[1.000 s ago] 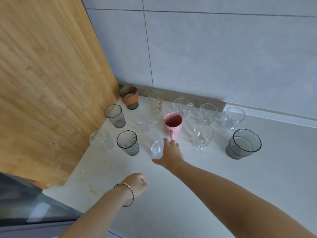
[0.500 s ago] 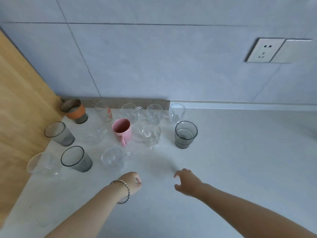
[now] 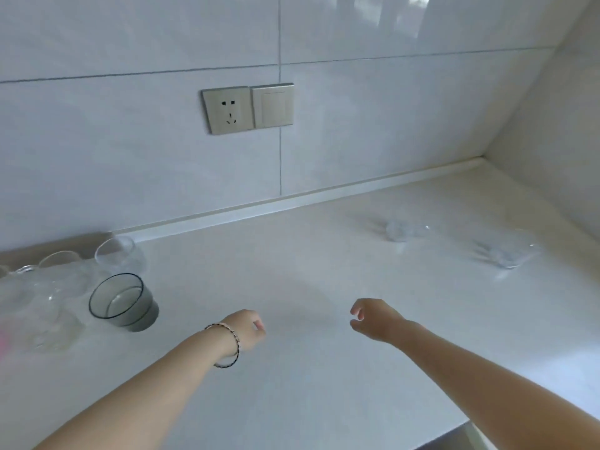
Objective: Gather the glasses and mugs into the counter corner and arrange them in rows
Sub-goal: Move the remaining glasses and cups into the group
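A smoky grey glass [image 3: 123,302] stands upright on the white counter [image 3: 308,261] at the left. It is a short tumbler with a dark rim and slightly tapered sides, and its pale base shows through the wall. It looks empty.

Behind it and to its left stand several clear glasses, close together. A round one [image 3: 119,254] is nearest the wall, another clear rim [image 3: 60,258] is beside that, and more clear glass [image 3: 42,303] blurs together toward the picture's edge. I cannot count these or tell whether they touch. Nothing shows inside them. A smear of pink [image 3: 2,342] sits at the far left edge, too cut off to name.

Two more clear glasses stand well apart from that group, far to the right near the other wall. One [image 3: 406,230] is further back and the other [image 3: 508,258] is nearer and more to the right. Both are blurred, thin and see-through.

The left hand [image 3: 248,328] hovers over the counter with its fingers curled under in a loose fist. It grips nothing and wears a thin beaded bracelet [image 3: 227,347] at the wrist. The right hand [image 3: 373,319] hovers beside it with fingers slack and a little bent, thumb apart, and it holds nothing. Neither hand touches a glass.

The counter is smooth and matt. The wall [image 3: 130,164] is glossy pale tile with thin grout lines, and a white rounded trim [image 3: 292,203] runs along its foot. A brushed metal socket [image 3: 227,110] and a flat switch [image 3: 273,105] sit side by side on the wall.
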